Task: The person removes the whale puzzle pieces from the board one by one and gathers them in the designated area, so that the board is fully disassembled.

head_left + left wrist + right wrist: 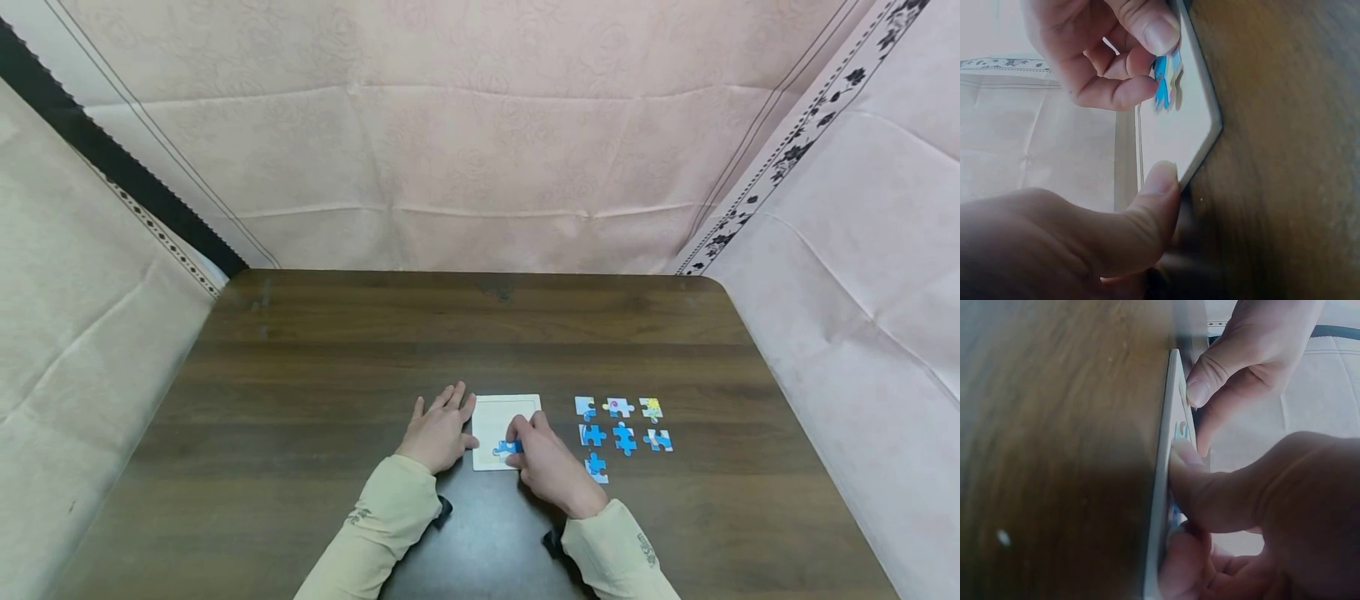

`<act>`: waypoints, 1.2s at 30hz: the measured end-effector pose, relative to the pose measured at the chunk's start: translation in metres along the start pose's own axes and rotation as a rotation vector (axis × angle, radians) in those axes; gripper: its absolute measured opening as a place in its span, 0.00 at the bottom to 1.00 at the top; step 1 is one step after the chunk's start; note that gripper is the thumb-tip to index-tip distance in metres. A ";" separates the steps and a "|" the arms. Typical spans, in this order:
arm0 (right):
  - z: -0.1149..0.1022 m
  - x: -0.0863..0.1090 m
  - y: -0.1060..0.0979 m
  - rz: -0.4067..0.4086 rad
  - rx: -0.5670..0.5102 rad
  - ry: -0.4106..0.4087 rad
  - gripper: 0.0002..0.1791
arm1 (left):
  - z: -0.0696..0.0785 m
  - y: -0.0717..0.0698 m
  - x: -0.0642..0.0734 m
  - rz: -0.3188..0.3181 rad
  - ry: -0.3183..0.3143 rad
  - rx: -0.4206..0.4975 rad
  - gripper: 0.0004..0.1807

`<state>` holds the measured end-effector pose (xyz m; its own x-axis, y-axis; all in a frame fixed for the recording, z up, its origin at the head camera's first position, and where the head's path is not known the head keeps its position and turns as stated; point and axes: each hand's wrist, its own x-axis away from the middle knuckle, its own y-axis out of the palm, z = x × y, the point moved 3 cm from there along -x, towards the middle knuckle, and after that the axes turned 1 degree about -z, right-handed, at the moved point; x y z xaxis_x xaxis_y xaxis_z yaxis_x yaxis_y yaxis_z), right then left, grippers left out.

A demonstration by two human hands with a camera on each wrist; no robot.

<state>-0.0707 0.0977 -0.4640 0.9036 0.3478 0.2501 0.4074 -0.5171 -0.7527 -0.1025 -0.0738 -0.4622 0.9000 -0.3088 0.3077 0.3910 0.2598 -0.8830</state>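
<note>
A white framed puzzle tray (493,414) lies on the table in front of the person. Over its lower part, the right hand (555,468) pinches a blue and white jigsaw piece (504,448) between thumb and fingers. The left wrist view shows this jigsaw piece (1161,81) tilted close above the tray's pale surface. With fingers spread, the left hand (437,435) rests at the tray's left side, its thumb (1161,179) on the rim. In the right wrist view the right hand's thumb (1188,459) covers most of the piece.
To the right of the tray, several loose jigsaw pieces lie in rows, among them a blue piece (624,438) and a yellow-marked piece (650,408). The brown wooden table (315,375) is bordered by pale cloth hangings (480,158) at the back and both sides.
</note>
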 end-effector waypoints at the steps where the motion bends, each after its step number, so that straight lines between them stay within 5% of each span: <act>1: 0.000 0.000 0.000 0.000 -0.007 0.004 0.10 | 0.000 0.000 0.000 0.001 -0.001 0.002 0.39; 20: 0.001 0.001 0.000 0.023 -0.035 0.055 0.12 | -0.001 0.001 0.000 0.003 -0.006 -0.015 0.40; 27: 0.001 0.002 0.000 0.015 -0.121 0.071 0.13 | 0.000 0.000 0.000 0.004 -0.003 -0.011 0.40; 36: 0.003 0.005 -0.006 0.023 -0.118 -0.025 0.09 | -0.001 0.001 0.000 0.001 -0.007 0.002 0.40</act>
<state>-0.0689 0.1053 -0.4602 0.9099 0.3535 0.2169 0.4005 -0.6133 -0.6808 -0.1024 -0.0745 -0.4631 0.9018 -0.3021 0.3090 0.3903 0.2623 -0.8825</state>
